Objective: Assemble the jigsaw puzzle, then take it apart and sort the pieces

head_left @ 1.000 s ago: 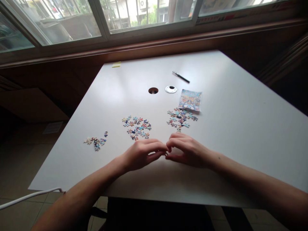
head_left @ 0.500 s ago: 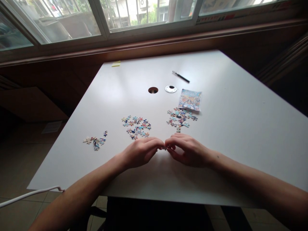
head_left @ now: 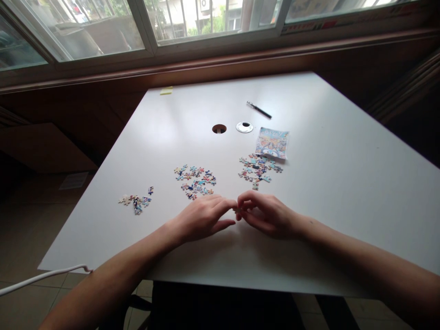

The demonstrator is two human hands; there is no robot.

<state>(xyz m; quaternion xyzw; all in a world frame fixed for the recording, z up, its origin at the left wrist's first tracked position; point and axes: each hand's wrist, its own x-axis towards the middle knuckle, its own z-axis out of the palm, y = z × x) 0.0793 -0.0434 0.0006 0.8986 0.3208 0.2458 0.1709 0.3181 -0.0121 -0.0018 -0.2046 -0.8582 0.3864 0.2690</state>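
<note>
Near the front of the white table, my right hand (head_left: 270,214) pinches a small jigsaw puzzle piece (head_left: 237,210) between thumb and fingertips. My left hand (head_left: 206,216) meets it from the other side. Its fingertips touch or nearly touch the piece, while its thumb is held apart below. Fingers hide most of the piece. Just beyond my left hand lies a loose group of puzzle pieces (head_left: 197,182). Another pile of pieces (head_left: 257,168) is beyond my right hand. A smaller cluster of pieces (head_left: 136,202) sits off to the left.
A printed puzzle packet (head_left: 272,143) touches the right pile. Behind it are a black pen (head_left: 259,110), a round silver grommet cover (head_left: 244,127) and an open cable hole (head_left: 219,129). Yellow paper (head_left: 166,90) marks the far edge. A white cable (head_left: 44,277) crosses the front left corner.
My left thumb has moved down and away from its fingers, loosening the left hand's pinch. The right hand still holds the piece, now turned slightly and showing more. The piles are unchanged.
</note>
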